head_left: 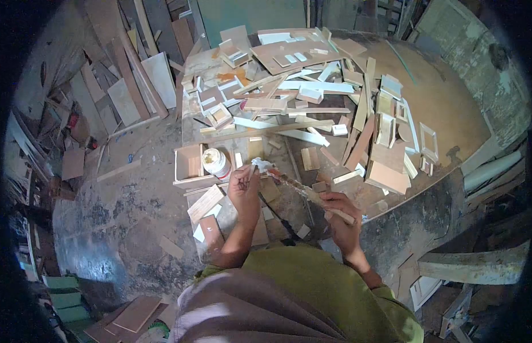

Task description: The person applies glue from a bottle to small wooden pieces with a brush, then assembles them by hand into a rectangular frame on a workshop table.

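My right hand [338,209] grips the wooden handle of a glue-caked brush [300,187] that slants up to the left. Its white bristle end [261,166] meets a small wood piece [250,171] pinched in the fingers of my left hand [244,184]. A white glue pot [214,162] stands just left of my left hand, beside a small open wooden box [189,166]. Both hands are over the near edge of the workbench [449,108].
Many cut wood strips, panels and small frames [289,86] litter the workbench. A stack of boards [386,171] lies to the right of the hands. Planks [129,74] lean at far left, and scraps lie on the dirty floor [123,200].
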Demonstrator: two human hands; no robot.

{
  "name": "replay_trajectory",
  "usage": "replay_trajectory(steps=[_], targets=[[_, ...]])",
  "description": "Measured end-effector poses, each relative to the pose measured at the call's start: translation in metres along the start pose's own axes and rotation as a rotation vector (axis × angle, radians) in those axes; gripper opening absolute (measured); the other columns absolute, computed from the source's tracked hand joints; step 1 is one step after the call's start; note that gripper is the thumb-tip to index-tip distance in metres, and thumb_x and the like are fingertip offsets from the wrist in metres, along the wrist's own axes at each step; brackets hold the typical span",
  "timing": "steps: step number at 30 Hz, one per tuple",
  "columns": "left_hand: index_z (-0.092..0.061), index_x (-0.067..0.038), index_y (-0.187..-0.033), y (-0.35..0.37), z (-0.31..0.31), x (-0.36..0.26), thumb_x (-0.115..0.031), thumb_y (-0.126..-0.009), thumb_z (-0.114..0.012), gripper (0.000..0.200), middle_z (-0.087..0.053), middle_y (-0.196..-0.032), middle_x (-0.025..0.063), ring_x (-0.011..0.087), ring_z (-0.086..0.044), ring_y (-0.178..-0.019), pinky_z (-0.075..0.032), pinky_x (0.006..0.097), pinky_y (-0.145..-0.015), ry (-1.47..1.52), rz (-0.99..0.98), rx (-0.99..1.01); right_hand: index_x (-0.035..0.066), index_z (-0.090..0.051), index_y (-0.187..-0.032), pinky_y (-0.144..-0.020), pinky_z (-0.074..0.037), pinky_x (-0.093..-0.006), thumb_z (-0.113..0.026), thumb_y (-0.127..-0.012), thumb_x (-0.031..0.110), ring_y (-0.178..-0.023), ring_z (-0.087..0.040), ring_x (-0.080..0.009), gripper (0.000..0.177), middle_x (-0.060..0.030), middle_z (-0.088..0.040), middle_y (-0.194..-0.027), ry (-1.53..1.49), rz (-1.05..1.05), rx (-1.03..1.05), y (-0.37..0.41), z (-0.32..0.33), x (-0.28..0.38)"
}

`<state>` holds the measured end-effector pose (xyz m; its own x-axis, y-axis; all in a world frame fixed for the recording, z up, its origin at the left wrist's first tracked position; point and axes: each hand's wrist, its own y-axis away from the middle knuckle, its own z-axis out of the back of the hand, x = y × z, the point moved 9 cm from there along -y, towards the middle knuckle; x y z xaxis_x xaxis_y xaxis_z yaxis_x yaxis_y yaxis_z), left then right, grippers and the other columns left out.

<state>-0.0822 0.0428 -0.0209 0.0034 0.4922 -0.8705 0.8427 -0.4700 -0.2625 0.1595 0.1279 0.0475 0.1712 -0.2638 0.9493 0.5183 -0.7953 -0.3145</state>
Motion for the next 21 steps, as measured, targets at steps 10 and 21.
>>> replay_trajectory(steps=[10,21], targets=[[-0.051,-0.002,-0.092,-0.002,0.002,0.002,0.014,-0.078,-0.054,0.022,-0.057,-0.1,0.0081,0.0133,-0.056,-0.09,-0.044,0.0261,-0.08,0.02,-0.011,0.006,-0.002,-0.063,-0.084,-0.086,-0.041,-0.0358,-0.058,-0.069,0.004,-0.097,-0.055,-0.0256,0.017,-0.0183,-0.059,-0.102,-0.025,0.019,-0.024,-0.004,0.0,0.002],[-0.051,-0.004,-0.089,0.001,0.006,0.002,0.009,-0.079,-0.059,0.018,-0.057,-0.097,0.0068,0.0115,-0.054,-0.09,-0.043,0.0245,-0.08,0.043,0.024,-0.014,0.0,-0.064,-0.087,-0.091,-0.041,-0.0364,-0.06,-0.069,-0.003,-0.102,-0.056,-0.0257,0.019,-0.0144,-0.061,-0.105,0.047,-0.007,-0.011,-0.005,0.005,-0.015]])
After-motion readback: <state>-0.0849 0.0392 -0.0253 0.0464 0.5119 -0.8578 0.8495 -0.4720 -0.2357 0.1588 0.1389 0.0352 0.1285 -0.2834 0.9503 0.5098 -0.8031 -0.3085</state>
